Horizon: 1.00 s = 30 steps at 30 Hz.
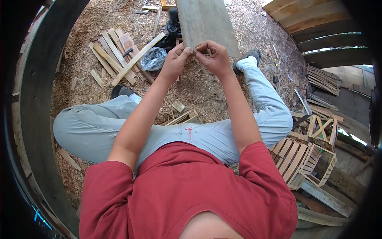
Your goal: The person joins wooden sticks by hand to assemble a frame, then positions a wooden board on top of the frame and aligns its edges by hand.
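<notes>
Both my hands meet at the near edge of a wide grey board (209, 26), in front of my knees. My left hand (175, 61) is closed, its thumb and fingers pinched together at the board's left corner. Close beside it, my right hand (214, 59) is closed too, thumb against curled index finger. Whatever lies between the fingertips is too small to make out. A clear plastic bag (154, 59) sits on the ground just left of my left hand, with a black bag (173, 28) behind it.
Loose wooden slats (115, 53) and a hammer (127, 52) lie at the left on wood shavings (195, 97). Slatted wooden crates (292, 159) stand at the right, near stacked boards (323, 79). Small wood pieces (183, 116) lie between my legs.
</notes>
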Motion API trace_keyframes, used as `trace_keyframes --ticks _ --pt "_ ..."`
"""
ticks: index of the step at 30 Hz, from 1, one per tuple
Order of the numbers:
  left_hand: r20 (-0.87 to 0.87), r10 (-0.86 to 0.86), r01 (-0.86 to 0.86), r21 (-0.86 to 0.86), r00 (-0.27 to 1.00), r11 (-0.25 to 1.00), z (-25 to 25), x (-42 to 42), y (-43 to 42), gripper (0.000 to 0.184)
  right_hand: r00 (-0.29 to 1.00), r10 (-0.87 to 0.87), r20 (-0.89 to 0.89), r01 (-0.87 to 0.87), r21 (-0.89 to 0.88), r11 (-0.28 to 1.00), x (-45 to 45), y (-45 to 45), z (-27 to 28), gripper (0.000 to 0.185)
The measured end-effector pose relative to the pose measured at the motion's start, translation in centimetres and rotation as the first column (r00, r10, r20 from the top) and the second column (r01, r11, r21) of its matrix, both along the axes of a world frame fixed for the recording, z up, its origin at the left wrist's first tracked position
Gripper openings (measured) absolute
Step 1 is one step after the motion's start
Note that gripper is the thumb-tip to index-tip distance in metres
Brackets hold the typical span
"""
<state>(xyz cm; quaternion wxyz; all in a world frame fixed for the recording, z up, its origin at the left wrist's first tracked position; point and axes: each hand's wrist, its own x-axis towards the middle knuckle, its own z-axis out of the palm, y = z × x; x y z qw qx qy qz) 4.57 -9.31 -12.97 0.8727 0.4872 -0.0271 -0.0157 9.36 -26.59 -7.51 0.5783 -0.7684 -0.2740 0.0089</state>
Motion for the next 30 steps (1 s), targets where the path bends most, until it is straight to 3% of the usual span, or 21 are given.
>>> trace_keyframes --ticks 3,9,14,17,23,27,29,30 --pt "-0.007 -0.001 0.001 -0.036 1.000 0.999 0.1 -0.1 0.1 0.035 0.994 -0.070 -0.084 0.068 -0.027 0.997 -0.4 0.4 0.2 0.009" --pt "0.002 -0.005 0.005 0.001 1.000 1.000 0.2 -0.3 0.3 0.038 0.998 0.040 -0.053 -0.041 -0.017 0.999 -0.2 0.3 1.5 0.010" --pt "0.002 0.027 -0.027 -0.024 1.000 0.999 1.1 -0.4 0.8 0.036 0.977 -0.026 0.210 0.064 -0.173 0.983 -1.0 1.3 3.0 0.009" --pt "0.022 0.029 -0.028 -0.055 0.999 0.998 2.5 -0.5 1.4 0.034 0.974 -0.011 0.226 0.038 -0.116 0.993 -0.9 1.9 3.8 0.011" --pt "0.091 0.145 -0.140 -0.054 0.985 0.989 8.0 -2.2 4.5 0.031 0.946 0.068 0.318 -0.061 -0.032 0.998 -1.5 5.7 9.9 0.013" --pt "0.162 0.262 -0.251 -0.085 0.951 0.964 14.6 -5.5 8.2 0.030 0.903 0.133 0.409 -0.141 -0.010 0.990 -3.2 10.4 16.0 0.012" --pt "0.203 0.305 -0.301 -0.052 0.930 0.952 17.7 -7.9 10.5 0.031 0.788 0.199 0.582 -0.192 -0.075 0.979 -4.3 12.8 18.6 0.012" --pt "0.215 0.349 -0.343 -0.068 0.912 0.937 19.4 -9.3 11.4 0.031 0.789 0.211 0.577 -0.230 -0.041 0.972 -5.2 14.1 19.6 0.011"
